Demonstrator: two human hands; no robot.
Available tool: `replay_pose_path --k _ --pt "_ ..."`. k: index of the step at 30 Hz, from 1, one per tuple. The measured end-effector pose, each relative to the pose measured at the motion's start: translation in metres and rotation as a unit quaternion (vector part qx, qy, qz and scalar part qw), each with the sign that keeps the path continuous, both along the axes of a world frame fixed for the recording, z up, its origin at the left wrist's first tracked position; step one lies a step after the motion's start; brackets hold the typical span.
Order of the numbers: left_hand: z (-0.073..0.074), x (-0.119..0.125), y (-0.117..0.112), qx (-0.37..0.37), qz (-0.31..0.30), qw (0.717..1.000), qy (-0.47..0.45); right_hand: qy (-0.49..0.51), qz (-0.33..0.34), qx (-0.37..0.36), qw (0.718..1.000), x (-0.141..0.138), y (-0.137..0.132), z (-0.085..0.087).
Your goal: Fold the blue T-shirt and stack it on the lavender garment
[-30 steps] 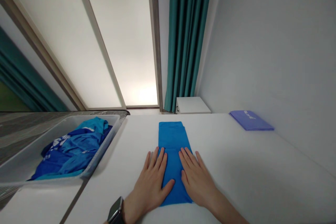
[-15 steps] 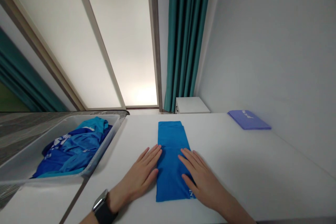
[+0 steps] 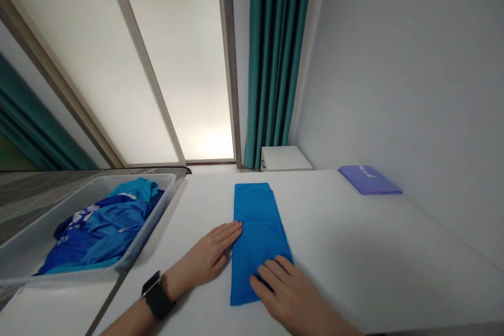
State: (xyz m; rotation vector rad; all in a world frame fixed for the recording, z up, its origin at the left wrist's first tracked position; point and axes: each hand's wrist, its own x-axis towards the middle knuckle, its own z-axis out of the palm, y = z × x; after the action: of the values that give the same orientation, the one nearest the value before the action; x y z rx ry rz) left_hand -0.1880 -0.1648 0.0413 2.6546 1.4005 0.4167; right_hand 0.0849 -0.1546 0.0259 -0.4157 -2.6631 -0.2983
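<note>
Apparently straightening a folded blue garment (image 3: 255, 241) right of the translucent plastic bin (image 3: 27, 249): resting a flat, ungripping left hand (image 3: 212, 251) on the edge nearest that bin, curling the right hand (image 3: 289, 294) over the opposite side, grip unclear; probably calling next for a firm pinch.

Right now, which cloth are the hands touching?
The long, flat blue cloth: left hand at its left edge, right hand on its near end. The purple cloth lies apart on the right; other cloths lie heaped in the bin.
</note>
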Motion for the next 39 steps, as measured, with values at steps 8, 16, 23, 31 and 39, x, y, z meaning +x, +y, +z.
replay_pose_path --k 8,16,23,31,39 --pt "0.001 0.0 0.003 -0.015 -0.007 1.0 -0.011 0.059 -0.033 0.029 0.997 -0.02 -0.004 -0.006" --pt "0.033 0.014 -0.027 -0.015 -0.06 0.998 0.011 0.055 -0.054 -0.046 0.996 -0.016 -0.006 -0.018" --pt "0.022 0.036 -0.04 0.06 -0.09 0.993 0.048 0.026 -0.068 -0.148 0.986 -0.017 -0.004 0.002" --pt "0.019 0.034 -0.033 0.03 -0.083 0.996 -0.012 -0.021 -0.034 -0.217 0.975 0.029 0.012 0.013" --pt "0.03 0.035 -0.039 -0.024 -0.069 0.993 -0.093 -0.042 0.025 -0.28 0.959 0.056 0.035 0.022"
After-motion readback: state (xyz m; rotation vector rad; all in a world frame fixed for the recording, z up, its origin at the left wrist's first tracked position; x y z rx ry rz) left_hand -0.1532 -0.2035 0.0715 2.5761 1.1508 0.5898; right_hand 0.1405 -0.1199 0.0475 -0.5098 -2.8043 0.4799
